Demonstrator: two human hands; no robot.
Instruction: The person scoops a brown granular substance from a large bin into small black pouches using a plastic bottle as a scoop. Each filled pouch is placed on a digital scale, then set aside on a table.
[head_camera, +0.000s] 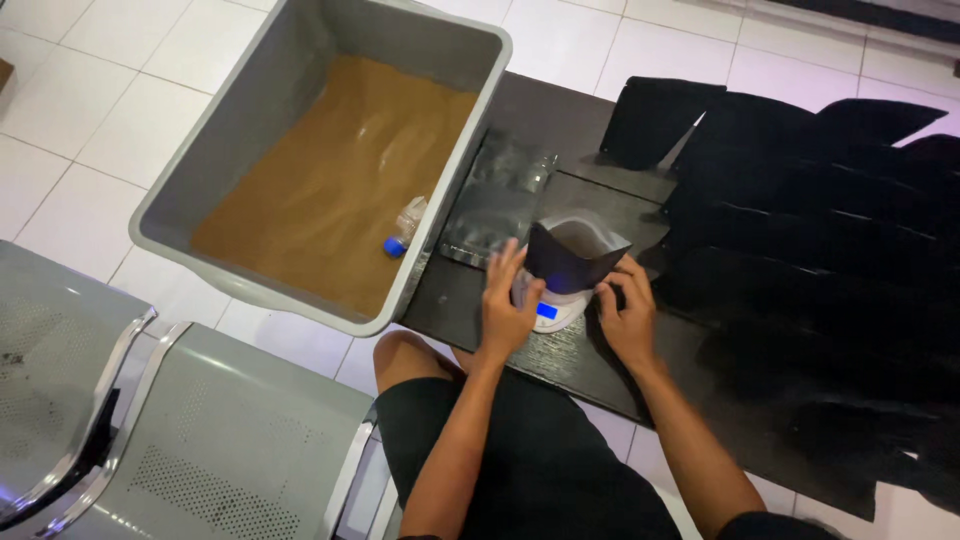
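On the dark worktop (520, 350), the left hand (506, 310) and right hand (628, 318) each hold a side of an open dark pouch (575, 256) standing on a small white scale (553, 308), just beside a grey tub (250, 140) of brown powder (340, 180).

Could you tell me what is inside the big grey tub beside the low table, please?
The grey tub holds a bed of fine brown powder, with a small clear bottle with a blue cap lying on it near the right wall. Anything buried beneath the powder is hidden.
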